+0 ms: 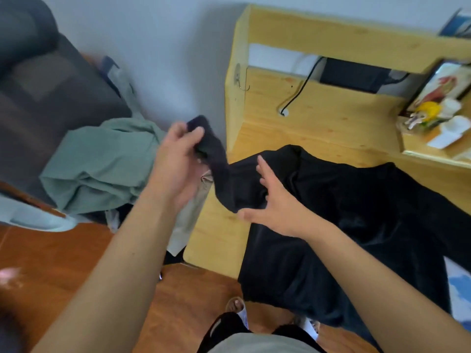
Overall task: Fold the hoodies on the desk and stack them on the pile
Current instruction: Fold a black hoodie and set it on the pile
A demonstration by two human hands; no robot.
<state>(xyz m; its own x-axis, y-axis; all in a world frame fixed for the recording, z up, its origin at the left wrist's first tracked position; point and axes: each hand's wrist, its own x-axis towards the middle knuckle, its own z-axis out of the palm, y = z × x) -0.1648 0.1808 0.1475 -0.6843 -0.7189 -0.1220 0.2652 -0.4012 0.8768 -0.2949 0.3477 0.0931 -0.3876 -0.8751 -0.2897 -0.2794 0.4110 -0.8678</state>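
Here one black hoodie [344, 212] lies spread on the wooden desk [318, 128], its lower part hanging over the near edge toward the floor [63, 250]. The left hand [175, 159] pinches the end of one sleeve [214, 151] between thumb and curled fingers and holds it up and out past the left edge of the desk; judged from the task, the sleeve is drawn taut so that it can be laid across the body of the garment as a first fold. The right hand [277, 200] is spread, fingers straight and apart, over the hoodie near where the sleeve joins the body, seemingly to steady the cloth; whether the palm presses the fabric or hovers just above it cannot be told. To the left, beside the desk, one green garment [96, 169] is heaped loosely against a dark chair [51, 93], with pale cloth [188, 217] hanging under it; this may be the pile or clothes waiting, and the view does not settle which. Counted: two hands, one hoodie on the desk, one green garment off it. At the far right a small shelf [433, 151] holds white boxes [451, 133] and a framed picture [443, 82], well apart from the work. A black cable [300, 87] runs down the desk's back panel.
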